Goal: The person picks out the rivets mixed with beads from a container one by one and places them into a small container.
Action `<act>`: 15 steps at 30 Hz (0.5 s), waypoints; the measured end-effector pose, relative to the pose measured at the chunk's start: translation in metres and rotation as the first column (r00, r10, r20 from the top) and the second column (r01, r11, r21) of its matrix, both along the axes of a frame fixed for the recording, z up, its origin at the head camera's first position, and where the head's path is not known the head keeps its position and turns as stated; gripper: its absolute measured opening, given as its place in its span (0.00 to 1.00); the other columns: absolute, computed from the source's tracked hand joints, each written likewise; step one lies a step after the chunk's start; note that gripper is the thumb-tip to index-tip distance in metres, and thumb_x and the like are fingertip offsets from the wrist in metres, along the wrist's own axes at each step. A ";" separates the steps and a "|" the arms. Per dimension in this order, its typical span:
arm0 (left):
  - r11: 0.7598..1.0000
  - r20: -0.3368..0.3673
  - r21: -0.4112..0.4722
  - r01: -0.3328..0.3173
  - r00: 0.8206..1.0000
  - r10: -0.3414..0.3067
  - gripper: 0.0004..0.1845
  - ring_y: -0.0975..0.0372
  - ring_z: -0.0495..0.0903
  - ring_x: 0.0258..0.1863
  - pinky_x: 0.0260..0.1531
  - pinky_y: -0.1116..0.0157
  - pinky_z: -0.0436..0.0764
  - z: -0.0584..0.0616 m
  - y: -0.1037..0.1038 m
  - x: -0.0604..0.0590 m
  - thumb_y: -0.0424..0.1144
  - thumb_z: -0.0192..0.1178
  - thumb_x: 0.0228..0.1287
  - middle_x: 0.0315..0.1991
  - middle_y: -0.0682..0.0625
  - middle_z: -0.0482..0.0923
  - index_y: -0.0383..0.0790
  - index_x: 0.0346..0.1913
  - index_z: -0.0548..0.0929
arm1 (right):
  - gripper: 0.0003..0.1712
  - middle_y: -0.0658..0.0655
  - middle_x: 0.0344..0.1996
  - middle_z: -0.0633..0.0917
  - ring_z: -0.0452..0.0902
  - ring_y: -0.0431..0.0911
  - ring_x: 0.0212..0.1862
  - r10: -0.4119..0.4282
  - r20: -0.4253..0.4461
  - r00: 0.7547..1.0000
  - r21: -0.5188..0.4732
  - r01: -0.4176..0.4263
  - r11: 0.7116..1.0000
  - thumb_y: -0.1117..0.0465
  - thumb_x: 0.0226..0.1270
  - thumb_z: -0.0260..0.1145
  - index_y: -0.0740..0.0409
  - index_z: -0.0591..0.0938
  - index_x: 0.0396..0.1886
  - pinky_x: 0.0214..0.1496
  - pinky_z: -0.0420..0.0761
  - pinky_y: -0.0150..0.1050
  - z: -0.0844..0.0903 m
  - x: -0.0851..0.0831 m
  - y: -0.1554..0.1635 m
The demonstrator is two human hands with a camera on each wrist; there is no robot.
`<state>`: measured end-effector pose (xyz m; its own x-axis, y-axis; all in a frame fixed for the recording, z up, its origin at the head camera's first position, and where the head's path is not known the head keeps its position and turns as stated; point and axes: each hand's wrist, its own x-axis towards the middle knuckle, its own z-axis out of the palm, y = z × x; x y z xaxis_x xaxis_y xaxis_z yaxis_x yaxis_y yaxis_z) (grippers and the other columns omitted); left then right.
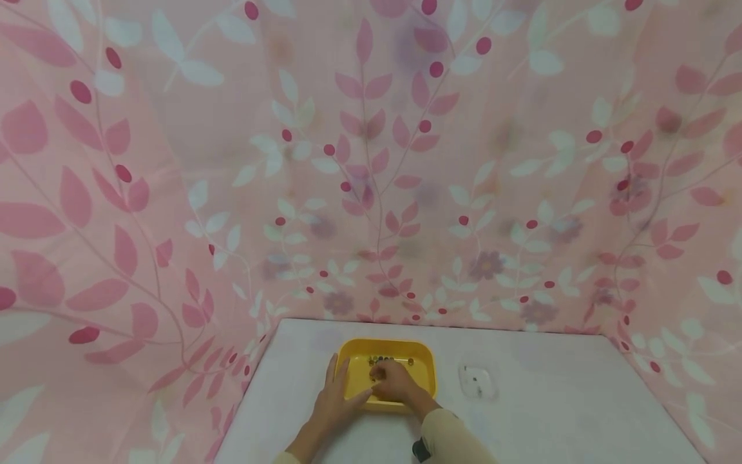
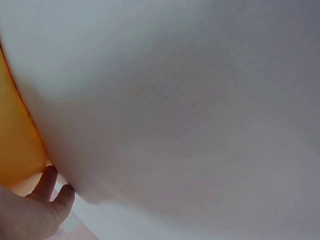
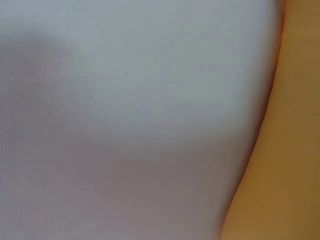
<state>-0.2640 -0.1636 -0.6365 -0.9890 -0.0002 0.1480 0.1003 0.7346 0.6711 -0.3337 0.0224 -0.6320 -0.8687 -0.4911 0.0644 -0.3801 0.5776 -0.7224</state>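
A yellow tray (image 1: 429, 380) stands on the white table, with several small, dark, bead-like pieces (image 1: 380, 359) in a row inside it. A thin pale line runs from the row towards another small round piece (image 1: 411, 362). My left hand (image 1: 335, 403) is at the tray's left front corner, fingers along the outer left side and thumb stretched over the front rim. In the left wrist view its fingertips (image 2: 64, 194) are beside the tray wall. Over the tray, my right hand (image 1: 395, 381) has curled fingers close to the small pieces; whatever lies between its fingertips is hidden.
Right of the tray lies a small clear container (image 1: 478, 381) with a few dark bits in it. The white table (image 1: 556, 393) meets pink leaf-patterned fabric (image 1: 371, 270) at its back and sides. Something dark (image 1: 421, 450) is at the right sleeve.
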 end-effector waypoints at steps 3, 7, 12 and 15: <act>1.000 -0.002 -0.005 -0.005 1.000 0.005 0.50 0.40 0.80 0.50 0.45 0.39 0.79 0.001 0.001 0.000 0.65 0.66 0.56 0.79 0.40 0.44 0.42 0.75 0.62 | 0.14 0.51 0.34 0.85 0.75 0.40 0.38 0.063 -0.071 0.995 0.062 -0.058 0.996 0.61 0.49 0.76 0.57 0.86 0.38 0.44 0.79 0.38 0.000 -0.002 -0.002; 1.000 -0.002 -0.003 -0.003 1.000 0.003 0.50 0.40 0.80 0.49 0.44 0.39 0.79 -0.001 0.000 -0.001 0.66 0.65 0.56 0.79 0.39 0.44 0.42 0.75 0.62 | 0.09 0.50 0.29 0.85 0.74 0.38 0.34 0.086 -0.124 0.989 0.092 -0.075 0.993 0.65 0.51 0.74 0.59 0.87 0.34 0.40 0.79 0.35 -0.002 -0.004 -0.003; 1.000 0.021 -0.015 -0.007 1.000 0.007 0.51 0.41 0.80 0.50 0.45 0.40 0.79 -0.005 -0.001 -0.004 0.68 0.64 0.55 0.79 0.41 0.43 0.45 0.76 0.61 | 0.03 0.47 0.25 0.84 0.74 0.36 0.30 0.074 -0.097 0.993 0.075 -0.067 0.995 0.67 0.53 0.72 0.59 0.88 0.29 0.35 0.78 0.32 -0.004 -0.005 -0.003; 1.000 0.031 -0.019 -0.009 0.999 0.009 0.51 0.42 0.80 0.50 0.46 0.41 0.79 -0.007 -0.002 -0.006 0.69 0.64 0.55 0.80 0.41 0.42 0.45 0.76 0.61 | 0.01 0.44 0.23 0.82 0.73 0.35 0.30 0.059 -0.069 0.996 0.091 -0.053 0.994 0.66 0.55 0.73 0.58 0.87 0.27 0.34 0.77 0.31 -0.004 -0.005 -0.003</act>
